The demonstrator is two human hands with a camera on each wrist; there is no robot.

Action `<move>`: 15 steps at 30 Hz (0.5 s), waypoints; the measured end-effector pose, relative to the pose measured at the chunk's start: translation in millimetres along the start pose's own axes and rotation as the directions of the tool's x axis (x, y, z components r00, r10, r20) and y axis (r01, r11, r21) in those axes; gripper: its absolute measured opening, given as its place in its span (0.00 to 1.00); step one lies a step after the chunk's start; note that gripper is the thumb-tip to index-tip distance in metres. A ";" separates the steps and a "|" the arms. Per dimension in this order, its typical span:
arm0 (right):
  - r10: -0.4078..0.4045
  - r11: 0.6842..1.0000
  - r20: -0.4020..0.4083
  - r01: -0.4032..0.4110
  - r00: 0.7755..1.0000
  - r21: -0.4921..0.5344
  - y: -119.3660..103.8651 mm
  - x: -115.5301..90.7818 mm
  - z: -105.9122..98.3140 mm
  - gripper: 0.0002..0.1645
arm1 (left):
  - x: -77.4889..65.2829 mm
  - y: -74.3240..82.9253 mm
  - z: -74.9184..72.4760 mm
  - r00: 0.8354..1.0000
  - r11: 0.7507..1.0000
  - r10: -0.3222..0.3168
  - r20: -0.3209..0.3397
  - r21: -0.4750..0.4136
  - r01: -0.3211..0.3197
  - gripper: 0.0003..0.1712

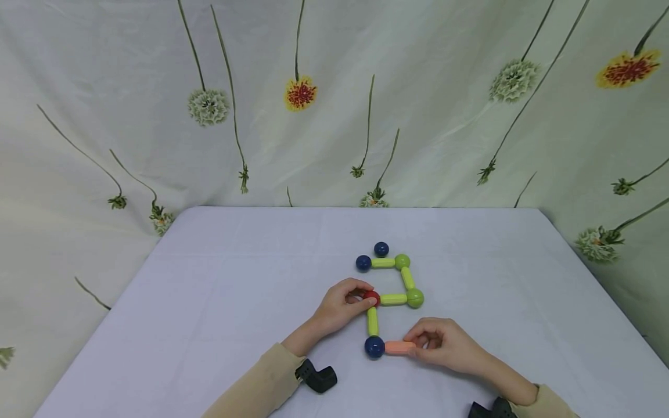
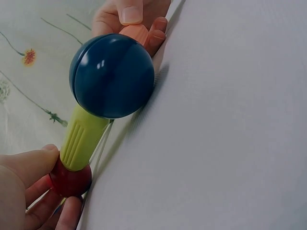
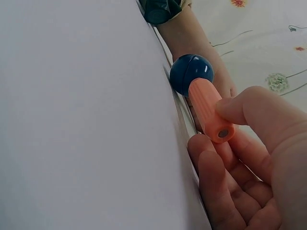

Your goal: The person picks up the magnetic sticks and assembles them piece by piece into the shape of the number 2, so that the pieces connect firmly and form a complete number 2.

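My left hand (image 1: pixel 338 306) pinches a red ball (image 1: pixel 372 298) between thumb and fingers. From that ball one yellow-green rod (image 1: pixel 373 322) runs toward me to a dark blue ball (image 1: pixel 374 347), and another rod (image 1: pixel 394 299) runs right to a green ball (image 1: pixel 415 298). The chain carries on through a further rod (image 1: pixel 407 278) to a second green ball (image 1: pixel 402 262). My right hand (image 1: pixel 444 345) pinches an orange rod (image 3: pixel 206 108), whose far end meets the near blue ball (image 3: pixel 191 74). A magnet-like metal disc shows in the rod's free end.
At the chain's far end a rod (image 1: pixel 383 263) joins a dark blue ball (image 1: pixel 363 263). Another blue ball (image 1: pixel 381 249) lies just behind it. All sit on a white-covered table (image 1: pixel 235 278), with a flower-print cloth (image 1: pixel 334 116) hanging behind.
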State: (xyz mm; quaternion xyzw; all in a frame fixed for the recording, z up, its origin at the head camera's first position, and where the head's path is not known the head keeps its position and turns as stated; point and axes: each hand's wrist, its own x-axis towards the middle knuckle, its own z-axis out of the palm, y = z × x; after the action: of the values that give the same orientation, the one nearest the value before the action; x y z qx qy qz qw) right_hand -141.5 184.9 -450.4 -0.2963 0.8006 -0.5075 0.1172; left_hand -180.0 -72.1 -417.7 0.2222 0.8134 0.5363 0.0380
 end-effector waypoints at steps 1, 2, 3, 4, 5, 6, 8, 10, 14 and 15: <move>0.005 1.000 0.002 -0.005 1.000 0.003 0.0 0.1 -0.1 0.09 | 0.0 -0.2 0.0 1.000 1.000 0.000 0.001 0.000 0.000 0.15; 0.010 1.000 0.003 -0.010 1.000 0.005 0.3 0.3 0.0 0.09 | 0.1 -0.4 0.0 1.000 1.000 0.000 0.000 -0.001 0.000 0.15; 0.012 1.000 0.004 -0.012 1.000 0.007 0.5 0.4 0.1 0.09 | 0.0 -0.6 0.0 1.000 1.000 0.001 0.000 -0.001 -0.001 0.15; 0.011 1.000 0.004 -0.011 1.000 0.013 0.4 0.6 0.2 0.09 | 0.0 -0.9 0.0 1.000 1.000 -0.001 0.001 -0.001 0.001 0.15; 0.008 1.000 0.003 -0.009 1.000 0.015 0.4 0.8 0.4 0.09 | 0.1 -1.1 0.1 1.000 1.000 0.000 0.001 -0.002 0.000 0.15; 0.005 1.000 0.004 -0.005 1.000 0.021 0.4 0.9 0.7 0.09 | 0.1 -1.2 0.0 1.000 1.000 -0.002 0.001 -0.003 0.002 0.15; -0.003 0.999 0.006 0.003 1.000 0.032 -0.1 1.2 1.0 0.09 | 0.1 -1.2 -0.1 1.000 1.000 -0.001 0.001 -0.002 0.001 0.15; -0.008 0.999 0.003 0.008 1.000 0.038 -1.0 1.4 1.4 0.10 | 0.1 -0.7 -0.3 1.000 1.000 -0.004 0.002 -0.002 0.004 0.15; -0.010 0.999 -0.002 0.010 1.000 0.045 -4.0 1.5 1.0 0.10 | 5.3 -20.6 3.9 1.000 1.000 -0.005 -0.003 0.006 0.005 0.15; -0.009 0.999 -0.004 0.009 1.000 0.045 -4.6 1.2 0.9 0.10 | 6.8 -26.5 5.0 1.000 1.000 -0.007 -0.004 0.008 0.007 0.15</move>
State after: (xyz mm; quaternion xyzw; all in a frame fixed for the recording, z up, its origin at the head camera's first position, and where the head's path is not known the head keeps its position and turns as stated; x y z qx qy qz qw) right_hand -140.4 182.0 -446.6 -0.2963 0.7879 -0.5263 0.1198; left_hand -193.1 -73.7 -442.2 0.2185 0.8164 0.5332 0.0375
